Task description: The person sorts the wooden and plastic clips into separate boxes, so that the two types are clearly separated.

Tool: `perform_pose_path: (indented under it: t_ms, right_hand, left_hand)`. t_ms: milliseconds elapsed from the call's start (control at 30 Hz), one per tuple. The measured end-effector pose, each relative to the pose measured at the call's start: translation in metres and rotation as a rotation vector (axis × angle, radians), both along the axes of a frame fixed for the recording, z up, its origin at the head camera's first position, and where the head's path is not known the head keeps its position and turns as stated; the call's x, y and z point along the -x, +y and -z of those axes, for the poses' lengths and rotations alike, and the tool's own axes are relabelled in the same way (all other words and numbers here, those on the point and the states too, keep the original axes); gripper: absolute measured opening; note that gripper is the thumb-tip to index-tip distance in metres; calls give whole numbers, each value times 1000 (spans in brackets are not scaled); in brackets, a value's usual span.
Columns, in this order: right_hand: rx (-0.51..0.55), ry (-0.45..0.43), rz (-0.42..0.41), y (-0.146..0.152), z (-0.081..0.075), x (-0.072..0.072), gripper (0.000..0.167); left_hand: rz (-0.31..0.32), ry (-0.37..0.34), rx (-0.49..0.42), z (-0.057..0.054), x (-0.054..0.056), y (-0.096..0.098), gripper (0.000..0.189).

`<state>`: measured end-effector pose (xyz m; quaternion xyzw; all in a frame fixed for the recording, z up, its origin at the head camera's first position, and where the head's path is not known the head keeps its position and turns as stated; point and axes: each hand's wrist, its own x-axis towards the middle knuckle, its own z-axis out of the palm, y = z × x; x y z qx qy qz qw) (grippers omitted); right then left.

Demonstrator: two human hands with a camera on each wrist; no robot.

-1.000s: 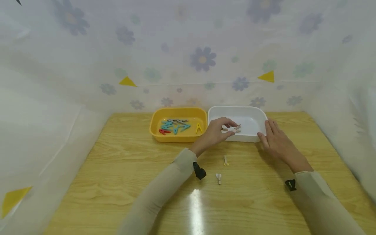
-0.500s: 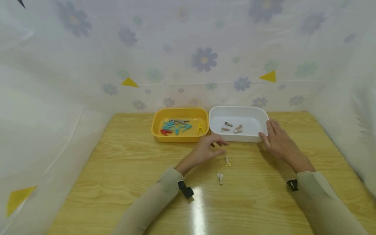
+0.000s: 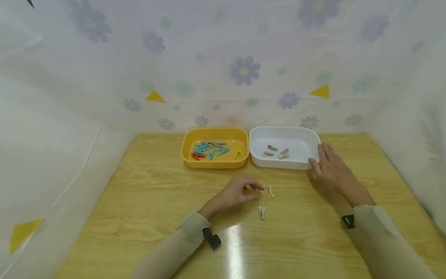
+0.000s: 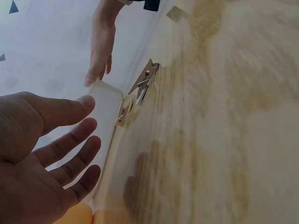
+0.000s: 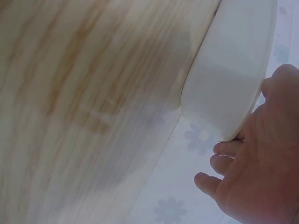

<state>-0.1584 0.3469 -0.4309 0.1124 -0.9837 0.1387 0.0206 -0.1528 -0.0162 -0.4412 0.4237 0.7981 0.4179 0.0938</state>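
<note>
My left hand (image 3: 240,192) hovers over the table with thumb and fingers apart, nothing between them. Just right of its fingertips lies a small wooden clothespin with a yellow decoration (image 3: 271,193). A second clothespin, with a white decoration (image 3: 262,211), lies nearer the front. The left wrist view shows a clothespin (image 4: 145,79) beyond the spread fingers. My right hand (image 3: 332,170) rests against the right front corner of a white tray (image 3: 285,164), fingers extended along its end and thumb at the front rim. Several small wooden clothespins (image 3: 272,147) lie inside that tray.
A yellow tray (image 3: 214,164) stands left of the white one, their ends close together. It holds several plastic clothespins (image 3: 223,151) in turquoise, grey, red and yellow. A flowered white curtain (image 3: 209,77) hangs behind the wooden table (image 3: 146,193) and at its sides.
My left hand has drawn back from inside the white tray, leftward and toward the front, its fingers parting and leaving a clothespin there. The right hand stays at the tray's corner.
</note>
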Motion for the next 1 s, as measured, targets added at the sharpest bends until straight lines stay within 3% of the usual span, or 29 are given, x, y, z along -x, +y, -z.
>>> perform_pose_path:
  t_ms: [233, 500, 733, 1000]
  right_hand:
    - [9, 5, 1, 1, 5, -3, 77]
    - [15, 2, -8, -1, 2, -3, 77]
    - [19, -10, -3, -1, -3, -2, 77]
    - [25, -1, -6, -1, -3, -4, 77]
  left_hand:
    - [13, -58, 36, 11, -8, -6, 25]
    - [8, -90, 92, 13, -10, -6, 28]
    - [24, -47, 121, 12, -11, -2, 27]
    - [99, 33, 152, 13, -12, 9, 23]
